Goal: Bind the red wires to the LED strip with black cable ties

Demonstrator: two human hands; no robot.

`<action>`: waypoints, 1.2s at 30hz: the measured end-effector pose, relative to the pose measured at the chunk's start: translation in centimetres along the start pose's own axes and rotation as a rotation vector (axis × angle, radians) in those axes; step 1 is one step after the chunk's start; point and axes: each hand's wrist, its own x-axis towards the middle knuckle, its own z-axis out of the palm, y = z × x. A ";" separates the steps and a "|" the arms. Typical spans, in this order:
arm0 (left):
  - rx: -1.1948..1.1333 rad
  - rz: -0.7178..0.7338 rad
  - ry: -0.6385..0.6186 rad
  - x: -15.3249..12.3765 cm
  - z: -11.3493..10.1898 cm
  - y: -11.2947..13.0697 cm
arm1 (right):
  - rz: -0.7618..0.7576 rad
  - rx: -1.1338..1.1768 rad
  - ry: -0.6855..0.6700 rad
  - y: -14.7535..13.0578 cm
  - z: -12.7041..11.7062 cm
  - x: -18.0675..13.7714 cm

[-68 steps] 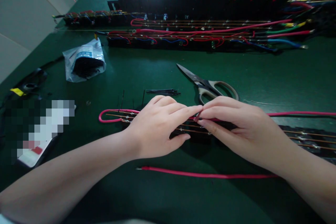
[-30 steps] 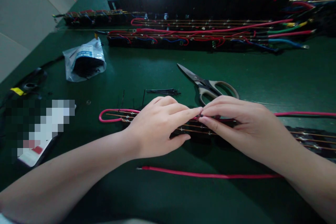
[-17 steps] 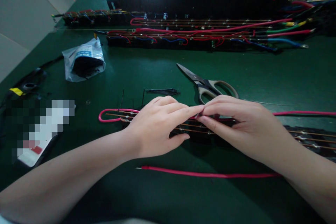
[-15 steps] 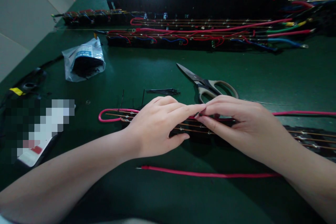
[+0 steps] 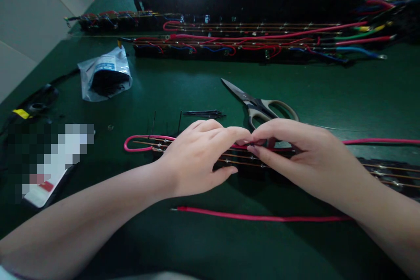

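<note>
A dark strip (image 5: 243,168) with copper-coloured rods lies across the green table, and a looped red cable (image 5: 139,137) runs along its top. My left hand (image 5: 197,157) rests over the strip with its thumb apart and its fingers bent over the cable. Its index fingertip meets the fingers of my right hand (image 5: 295,153). My right thumb and fingers pinch a small black piece at the cable; it looks like a cable tie, mostly hidden by the fingertips. Thin black cable ties (image 5: 180,121) stand up from the strip left of my hands.
Scissors (image 5: 251,103) lie partly open just behind my right hand. Loose cable ties (image 5: 203,114) and a plastic bag (image 5: 88,81) of black ties are to the left. Another red cable (image 5: 236,216) lies in front. Wired strips (image 5: 213,54) line the back.
My left index finger has bent from nearly straight to curled, its tip drawing back beside the right fingertips. My right hand keeps its pinch in nearly the same place.
</note>
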 end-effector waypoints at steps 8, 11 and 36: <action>0.073 -0.010 -0.016 0.1 0.5 -0.2 | -0.056 0.001 0.016 0.1 0.0 -0.1; 0.103 0.022 -0.013 0.1 0.7 -0.4 | -0.076 -0.007 0.020 0.0 0.0 0.0; 0.102 0.040 -0.016 0.2 0.6 -0.6 | 0.030 -0.011 -0.033 0.0 0.2 0.2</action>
